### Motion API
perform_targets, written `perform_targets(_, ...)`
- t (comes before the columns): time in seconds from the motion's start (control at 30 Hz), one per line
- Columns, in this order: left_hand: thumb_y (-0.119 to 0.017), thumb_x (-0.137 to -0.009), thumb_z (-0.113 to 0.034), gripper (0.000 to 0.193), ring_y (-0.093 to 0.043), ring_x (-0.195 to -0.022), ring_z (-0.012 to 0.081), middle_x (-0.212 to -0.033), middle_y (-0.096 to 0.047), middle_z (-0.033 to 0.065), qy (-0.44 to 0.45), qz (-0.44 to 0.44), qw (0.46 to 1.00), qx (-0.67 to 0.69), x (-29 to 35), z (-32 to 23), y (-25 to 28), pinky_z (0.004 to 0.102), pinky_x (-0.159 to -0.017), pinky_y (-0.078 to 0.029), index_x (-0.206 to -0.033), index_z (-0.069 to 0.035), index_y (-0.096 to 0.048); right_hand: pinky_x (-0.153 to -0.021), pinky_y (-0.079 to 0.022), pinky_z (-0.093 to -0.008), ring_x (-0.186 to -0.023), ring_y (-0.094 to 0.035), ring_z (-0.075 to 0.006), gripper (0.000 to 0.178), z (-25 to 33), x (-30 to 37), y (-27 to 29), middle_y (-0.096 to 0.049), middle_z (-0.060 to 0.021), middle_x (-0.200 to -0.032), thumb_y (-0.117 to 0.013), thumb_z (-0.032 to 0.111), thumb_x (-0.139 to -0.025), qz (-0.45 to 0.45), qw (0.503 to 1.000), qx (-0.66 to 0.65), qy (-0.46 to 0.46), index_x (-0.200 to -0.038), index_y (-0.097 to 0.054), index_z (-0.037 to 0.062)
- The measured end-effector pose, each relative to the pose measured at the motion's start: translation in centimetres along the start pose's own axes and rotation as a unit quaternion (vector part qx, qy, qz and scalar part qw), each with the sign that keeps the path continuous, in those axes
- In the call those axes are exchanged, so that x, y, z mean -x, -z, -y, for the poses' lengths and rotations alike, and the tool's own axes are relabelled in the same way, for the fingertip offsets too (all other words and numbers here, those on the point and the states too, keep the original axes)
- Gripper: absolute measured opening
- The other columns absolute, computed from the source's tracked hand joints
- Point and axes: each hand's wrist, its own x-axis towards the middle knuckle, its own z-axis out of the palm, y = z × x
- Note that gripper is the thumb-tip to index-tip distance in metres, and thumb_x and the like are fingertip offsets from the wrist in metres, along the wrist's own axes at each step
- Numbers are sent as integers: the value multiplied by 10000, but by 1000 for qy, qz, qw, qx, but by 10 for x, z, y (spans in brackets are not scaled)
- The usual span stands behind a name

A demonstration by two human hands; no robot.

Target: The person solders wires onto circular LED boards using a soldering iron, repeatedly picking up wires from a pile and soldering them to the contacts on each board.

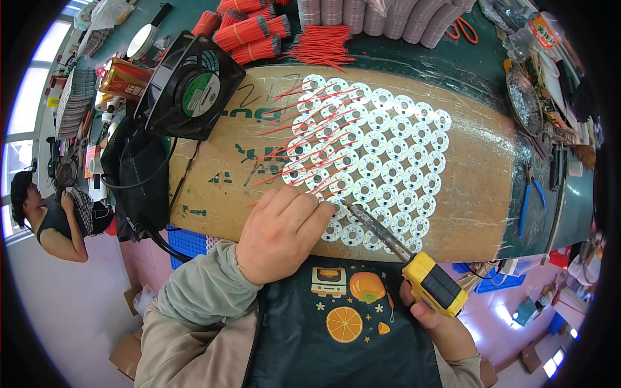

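Round white LED boards (392, 172) with centre holes lie in close rows on a cardboard sheet. Red wires (275, 156) stretch leftward from the boards in the left columns. At the lower left of the array, my left hand (281, 226) is closed, with a red wire (330, 193) coming out at its fingertips; the fingertips themselves are partly hidden. My right hand (427, 310) grips a soldering iron (436, 284) with a yellow and black handle. The iron's tip reaches a board just right of my left fingers.
A black fan (194, 87) stands at the left of the cardboard (213, 155). Red wire bundles (249, 32) and grey stacks (352, 16) line the back. Blue-handled pliers (525, 207) and a dish (524, 97) are at right. Another person (58, 216) sits far left.
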Motion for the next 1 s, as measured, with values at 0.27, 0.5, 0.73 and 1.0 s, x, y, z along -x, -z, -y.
perform_targets(0.27,-654,-722,-57,292,-608,-833,213,-867,-594,40,1,3,1000,-16,-1,-3,1,347,-730,-463,-1011,-59,-694,-515,-414,-368,-579,-548,-268,384,2,1,-3,-527,-41,-653,-666,432,-897,-32,999,-36,5,-684,-543,137)
perform_targets(0.5,-637,-760,-90,280,-589,-856,221,-899,-583,47,-4,15,1000,-17,1,-1,1,350,-740,-457,-1033,-45,-680,-533,-437,-361,-597,-569,-263,285,2,-3,-10,-560,-53,-677,-676,304,-887,-33,997,-67,15,-703,-574,111)
perform_targets(0.73,-671,-752,-61,253,-595,-830,215,-872,-593,38,4,0,1000,-17,-1,-2,0,349,-722,-457,-1004,-59,-698,-531,-433,-358,-592,-566,-261,276,4,-3,-10,-559,-55,-678,-681,294,-878,-36,998,-53,-9,-705,-572,109)
perform_targets(1.0,-676,-748,-55,255,-593,-818,221,-864,-590,43,-3,-6,1000,-17,-3,-3,1,349,-713,-461,-1002,-61,-696,-539,-415,-350,-583,-535,-258,351,7,-5,-4,-537,-49,-671,-694,360,-893,-33,996,-79,16,-698,-542,111)
